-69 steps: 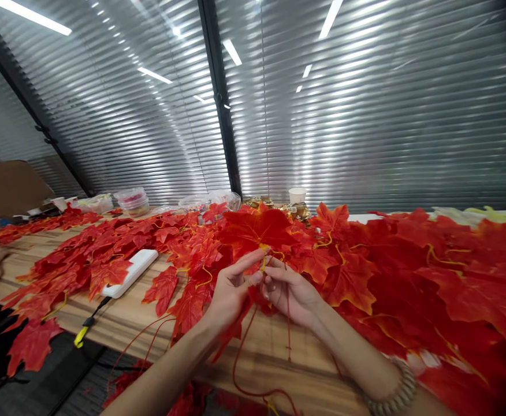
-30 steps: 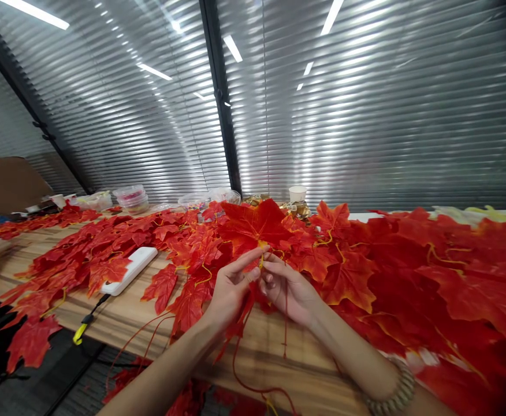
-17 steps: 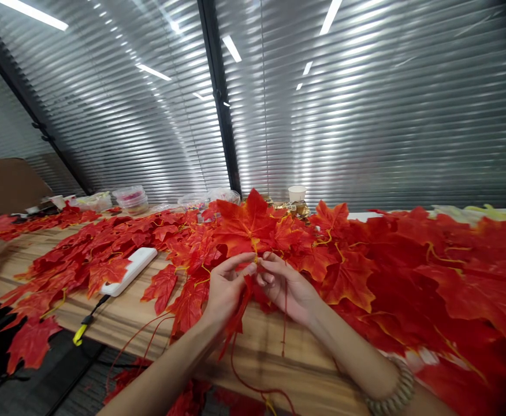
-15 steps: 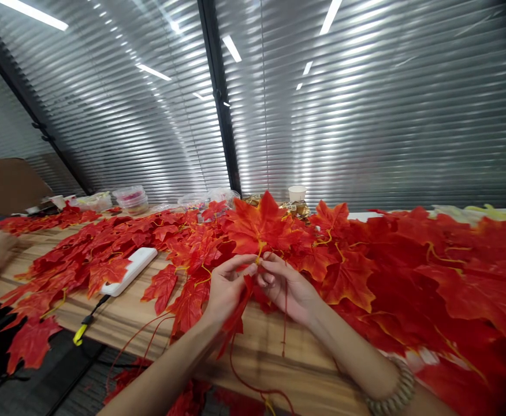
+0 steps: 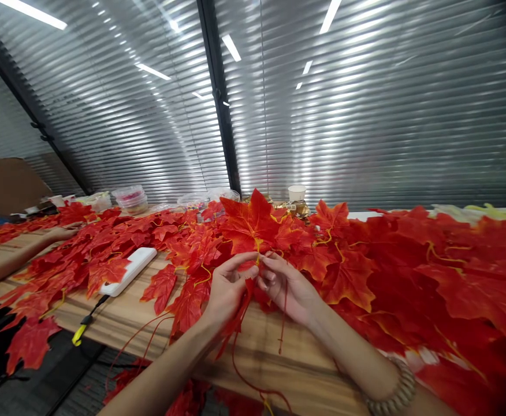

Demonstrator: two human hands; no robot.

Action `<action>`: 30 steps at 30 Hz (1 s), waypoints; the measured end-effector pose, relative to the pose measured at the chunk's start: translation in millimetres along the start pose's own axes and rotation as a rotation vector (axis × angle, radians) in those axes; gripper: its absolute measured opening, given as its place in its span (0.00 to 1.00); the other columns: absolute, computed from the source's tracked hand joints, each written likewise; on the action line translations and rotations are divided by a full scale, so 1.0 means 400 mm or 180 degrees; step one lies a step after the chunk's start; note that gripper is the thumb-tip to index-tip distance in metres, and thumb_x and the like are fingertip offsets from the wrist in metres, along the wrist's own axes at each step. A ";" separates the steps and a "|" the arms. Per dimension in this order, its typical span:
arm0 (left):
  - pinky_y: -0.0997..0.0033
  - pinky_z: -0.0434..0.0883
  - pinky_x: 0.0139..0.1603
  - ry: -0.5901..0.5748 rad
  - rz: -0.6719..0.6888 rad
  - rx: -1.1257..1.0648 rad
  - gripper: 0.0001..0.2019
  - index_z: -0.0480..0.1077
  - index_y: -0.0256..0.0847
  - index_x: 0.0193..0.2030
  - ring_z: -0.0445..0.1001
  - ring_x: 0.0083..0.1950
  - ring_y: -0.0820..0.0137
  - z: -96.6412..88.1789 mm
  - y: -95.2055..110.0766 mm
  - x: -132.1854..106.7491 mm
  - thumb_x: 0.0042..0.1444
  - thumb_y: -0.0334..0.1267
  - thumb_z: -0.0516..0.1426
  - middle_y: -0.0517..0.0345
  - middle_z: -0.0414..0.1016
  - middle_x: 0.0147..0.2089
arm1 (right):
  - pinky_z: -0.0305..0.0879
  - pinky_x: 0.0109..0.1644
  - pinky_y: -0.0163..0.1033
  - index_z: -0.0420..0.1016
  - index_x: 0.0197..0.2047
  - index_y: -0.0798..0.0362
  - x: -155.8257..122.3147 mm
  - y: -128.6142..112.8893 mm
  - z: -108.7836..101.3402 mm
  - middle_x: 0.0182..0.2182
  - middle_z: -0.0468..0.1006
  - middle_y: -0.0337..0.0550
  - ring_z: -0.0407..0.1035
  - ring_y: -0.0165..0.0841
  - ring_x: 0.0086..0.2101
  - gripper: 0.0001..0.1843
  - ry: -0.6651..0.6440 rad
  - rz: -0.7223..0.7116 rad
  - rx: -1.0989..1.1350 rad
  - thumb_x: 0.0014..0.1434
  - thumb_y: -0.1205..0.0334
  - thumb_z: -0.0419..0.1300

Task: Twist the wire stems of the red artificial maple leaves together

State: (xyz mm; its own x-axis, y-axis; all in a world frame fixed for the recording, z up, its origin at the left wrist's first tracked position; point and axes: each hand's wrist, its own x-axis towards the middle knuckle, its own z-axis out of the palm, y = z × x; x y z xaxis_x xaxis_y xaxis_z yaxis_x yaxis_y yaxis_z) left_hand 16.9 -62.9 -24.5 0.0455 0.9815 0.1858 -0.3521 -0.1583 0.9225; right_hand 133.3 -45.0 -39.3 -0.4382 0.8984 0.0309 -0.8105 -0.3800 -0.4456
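Both hands meet over the table at the yellow stem of a red artificial maple leaf (image 5: 252,224), whose blade stands up above the fingers. My left hand (image 5: 231,289) pinches the stem between thumb and forefinger, with another red leaf hanging below its palm. Fingertips of my right hand (image 5: 285,289) press together at the same stem, close to the left fingertips. A thin red cord (image 5: 284,315) hangs from the right hand, and more red cord (image 5: 246,372) loops down over the table edge. Exactly how cord and stem cross is hidden by the fingers.
Red maple leaves (image 5: 409,271) heap along the right, with another pile (image 5: 101,237) at left. A white power bank (image 5: 134,268) with a cable lies on the wooden table (image 5: 287,358). Behind stand a paper cup (image 5: 297,192) and plastic tubs (image 5: 131,199). Another person's arm (image 5: 19,260) reaches in left.
The upright leaf has shifted slightly left, while my hands keep their pinch almost in place. At left, the other person's hand has moved right and farther onto the leaf pile.
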 end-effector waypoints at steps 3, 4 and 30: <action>0.77 0.68 0.22 0.0010 0.0037 0.0007 0.14 0.74 0.39 0.35 0.69 0.19 0.78 0.006 0.006 -0.005 0.37 0.36 0.65 0.58 0.75 0.30 | 0.64 0.22 0.28 0.72 0.27 0.57 0.000 0.000 0.001 0.17 0.70 0.30 0.61 0.20 0.16 0.07 -0.0008 -0.0008 0.0019 0.43 0.73 0.65; 0.78 0.69 0.22 0.0007 0.0057 0.0014 0.14 0.74 0.40 0.35 0.69 0.19 0.79 0.007 0.007 -0.006 0.38 0.36 0.65 0.57 0.76 0.34 | 0.64 0.22 0.28 0.72 0.27 0.57 -0.001 -0.001 0.002 0.16 0.69 0.30 0.61 0.20 0.16 0.07 -0.0004 -0.0003 0.0013 0.43 0.73 0.65; 0.76 0.69 0.24 -0.0299 0.0139 0.0275 0.12 0.76 0.42 0.37 0.71 0.25 0.75 -0.018 -0.013 0.002 0.43 0.38 0.62 0.51 0.74 0.43 | 0.63 0.22 0.26 0.73 0.26 0.56 -0.001 0.001 0.006 0.13 0.68 0.31 0.61 0.21 0.16 0.06 -0.0330 0.0008 -0.0313 0.41 0.71 0.66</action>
State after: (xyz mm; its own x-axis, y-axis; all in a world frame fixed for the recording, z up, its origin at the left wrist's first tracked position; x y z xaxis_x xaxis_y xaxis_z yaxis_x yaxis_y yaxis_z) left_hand 12.1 -60.5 -31.5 0.1205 0.9598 0.2537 -0.2740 -0.2135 0.9378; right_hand 132.2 -46.0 -37.4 -0.4821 0.8679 0.1197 -0.7696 -0.3542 -0.5313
